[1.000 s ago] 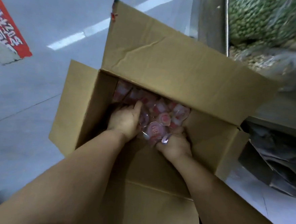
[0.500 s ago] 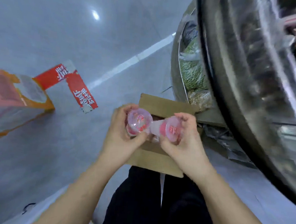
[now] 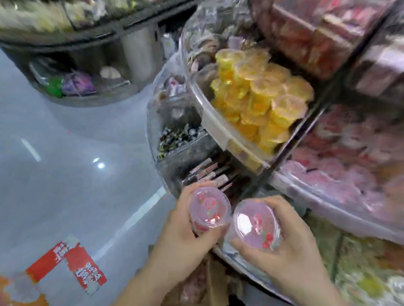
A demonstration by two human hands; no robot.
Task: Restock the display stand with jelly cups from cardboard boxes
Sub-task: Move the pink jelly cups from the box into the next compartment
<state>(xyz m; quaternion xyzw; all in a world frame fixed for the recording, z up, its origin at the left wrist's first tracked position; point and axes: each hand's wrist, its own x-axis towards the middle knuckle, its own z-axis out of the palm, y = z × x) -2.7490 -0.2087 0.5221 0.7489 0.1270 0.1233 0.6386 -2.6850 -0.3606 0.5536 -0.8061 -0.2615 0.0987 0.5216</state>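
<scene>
My left hand (image 3: pixel 183 237) grips pink jelly cups (image 3: pixel 208 207), lids facing up. Beside it my right hand (image 3: pixel 292 250) grips more pink jelly cups (image 3: pixel 255 224). Both hands hover in front of the round tiered display stand (image 3: pixel 224 130), just below its clear rims. A compartment of yellow jelly cups (image 3: pixel 260 97) sits higher up, and pink jelly cups (image 3: pixel 338 172) fill the section to the right. Part of the cardboard box (image 3: pixel 213 287) shows below my wrists, with pink cups inside.
Grey shop floor (image 3: pixel 52 166) spreads out at left, with a red torn sticker (image 3: pixel 78 263) on it. A second round stand (image 3: pixel 84 49) holds packets at the back left. An orange carton (image 3: pixel 7 292) lies at the bottom left corner.
Both hands rose out of the cardboard box with pink jelly cups. The view swung up from the box to the display stand, and the hands now hold the cups apart.
</scene>
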